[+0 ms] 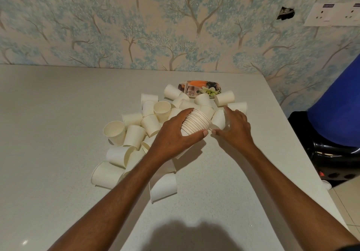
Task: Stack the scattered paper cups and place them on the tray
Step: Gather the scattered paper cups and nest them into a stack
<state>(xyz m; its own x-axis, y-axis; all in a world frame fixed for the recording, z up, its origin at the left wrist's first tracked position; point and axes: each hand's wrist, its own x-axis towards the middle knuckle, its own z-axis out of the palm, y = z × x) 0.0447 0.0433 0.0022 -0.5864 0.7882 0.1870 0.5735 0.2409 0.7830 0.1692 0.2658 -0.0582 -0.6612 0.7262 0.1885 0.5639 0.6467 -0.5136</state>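
At the middle of the worktop (58, 134), just above the heap, a nested stack (197, 123) of paper cups is lying tilted in the left hand (175, 134). Which end is facing the other hand cannot be told. The stack is looking light and thin-walled, so a hard squeeze would likely be crushing it. The ringed rims are offering the stiffest place to hold, and there the left hand is wrapping it, fingers over the top and thumb underneath.

The right hand (235, 129) is curling round a loose cup (218, 119) just beside the stack, thumb low and fingers behind the cup, though blur is making the exact contact hard to judge. A single cup is probably best taken by its wall near the rim, with gentle pressure.

Both forearms are reaching forward from the lower edge of the view, converging on the stack. Around them the scattered cups (134, 134) are lying mostly on their sides, touching one another and spreading left and toward the person. The tray (200, 89), patterned with a flower, is sitting just beyond the heap, with cups crowding its near edge.
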